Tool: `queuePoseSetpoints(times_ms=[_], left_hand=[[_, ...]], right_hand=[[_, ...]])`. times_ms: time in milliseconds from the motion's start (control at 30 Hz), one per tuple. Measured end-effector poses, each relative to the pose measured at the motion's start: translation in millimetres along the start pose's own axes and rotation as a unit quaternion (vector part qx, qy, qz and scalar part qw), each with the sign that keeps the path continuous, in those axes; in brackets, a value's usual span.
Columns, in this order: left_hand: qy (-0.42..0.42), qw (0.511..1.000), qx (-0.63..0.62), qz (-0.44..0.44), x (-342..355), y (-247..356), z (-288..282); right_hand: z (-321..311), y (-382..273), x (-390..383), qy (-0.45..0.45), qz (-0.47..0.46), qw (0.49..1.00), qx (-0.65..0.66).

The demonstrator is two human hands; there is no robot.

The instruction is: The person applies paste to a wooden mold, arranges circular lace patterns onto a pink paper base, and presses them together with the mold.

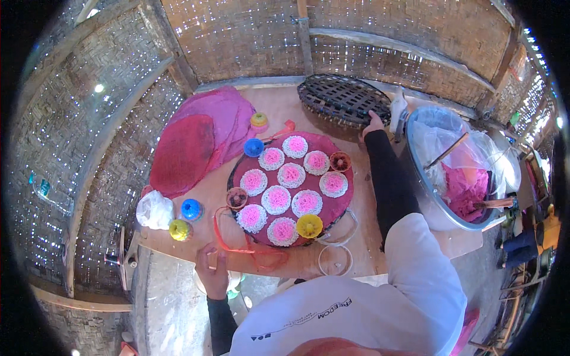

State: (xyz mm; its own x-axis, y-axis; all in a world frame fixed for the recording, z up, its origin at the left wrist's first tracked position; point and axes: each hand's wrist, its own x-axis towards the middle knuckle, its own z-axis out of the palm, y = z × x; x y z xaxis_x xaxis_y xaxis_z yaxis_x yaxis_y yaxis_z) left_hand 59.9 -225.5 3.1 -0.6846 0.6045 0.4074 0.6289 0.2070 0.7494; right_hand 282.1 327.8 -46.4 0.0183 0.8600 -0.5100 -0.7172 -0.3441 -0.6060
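Observation:
My right hand [373, 123] reaches to the back of the table, fingers closed on the near right rim of a dark woven tray [341, 98] with an open lattice. My left hand [212, 273] hangs at the table's front edge, fingers loosely bent and apart, holding nothing. Beside it trails a red ribbon [237, 250]. Between my arms lies a round tray covered with dark pink cloth [261, 157]. Several white-edged discs topped with pink strands [291, 176] rest on it. Small fluted cups stand around them, including a blue one [253, 147] and a yellow one [309, 226].
At the right stands a big metal pot [424, 196] lined with plastic, holding a pink mass [466, 193] and sticks. Pink and red mesh sheets [202, 133] are piled at the back left. A white plastic bag [155, 210] sits near the left edge. Woven walls [243, 41] enclose the table.

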Motion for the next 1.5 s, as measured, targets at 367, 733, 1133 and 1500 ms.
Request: queuePoseSetpoints(times_ms=[367, 733, 1133, 1500], left_hand=[[-0.003, 1.000, -0.004, -0.003, 4, 3, 1], [-0.020, 0.999, -0.039, 0.004, 12, 15, 10], [-0.068, 0.943, -0.320, -0.055, 142, 62, 53], [0.013, 0.622, -0.711, -0.328, 266, -4, 87]], right_hand=[[-9, 15, -30, -0.067, -0.010, 0.987, 0.145], [21, 22, -98, -0.245, 0.003, 0.966, 0.086], [133, 138, -157, -0.426, 0.261, 0.866, 0.014], [148, 115, -141, -0.687, -0.255, 0.565, -0.379]])
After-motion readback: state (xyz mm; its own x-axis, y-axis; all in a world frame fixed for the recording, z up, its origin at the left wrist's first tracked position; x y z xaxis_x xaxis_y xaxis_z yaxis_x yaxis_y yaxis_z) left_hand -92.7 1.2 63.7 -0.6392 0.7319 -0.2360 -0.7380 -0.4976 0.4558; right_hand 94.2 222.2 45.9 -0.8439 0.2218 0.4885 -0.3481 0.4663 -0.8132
